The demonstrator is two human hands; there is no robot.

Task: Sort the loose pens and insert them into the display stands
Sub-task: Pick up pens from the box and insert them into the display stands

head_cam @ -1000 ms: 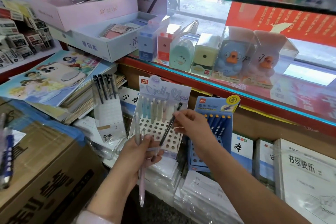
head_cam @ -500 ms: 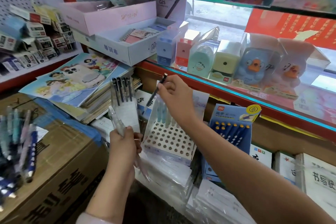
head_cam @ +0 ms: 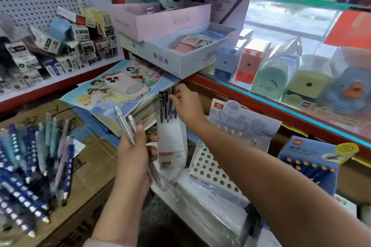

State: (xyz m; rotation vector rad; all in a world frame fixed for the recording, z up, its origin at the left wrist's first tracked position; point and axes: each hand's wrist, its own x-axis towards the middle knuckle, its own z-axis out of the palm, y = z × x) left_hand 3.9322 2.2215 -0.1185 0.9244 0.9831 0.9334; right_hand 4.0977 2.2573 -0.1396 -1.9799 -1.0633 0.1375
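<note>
- Nearest me, my left hand (head_cam: 134, 152) is clenched round two pale translucent click pens (head_cam: 124, 124), tips pointing down past my wrist. I want to keep that bundle low and off to the side, so it does not knock the holder while the other hand works.
- Just left of it, a loose heap of blue-and-white patterned pens and pastel pens (head_cam: 30, 162) lies on the brown cardboard carton (head_cam: 88, 168) — the stock not yet sorted, as I judge it.
- Next out, the tall clear plastic pen holder (head_cam: 170, 142) stands just beside my left thumb, with several slim dark pens (head_cam: 163, 106) upright in it.
- At its top, my right hand (head_cam: 185, 104) pinches one more slim black pen (head_cam: 172, 91) between fingertips and thumb, at the right end of that row. This looks like the seating step — I should keep the pen parallel to its neighbours, let it slide straight down, and let go only once it stands level with the rest.
- The holder looks light and narrow, so a sideways push could tip it; a gentle downward feed seems safest.
- Further right, the white perforated display stand with a lilac header card (head_cam: 212, 168) has many free holes, a likely home for the pale pens.
- Beyond it sits the blue cardboard display stand (head_cam: 309, 164).
</note>
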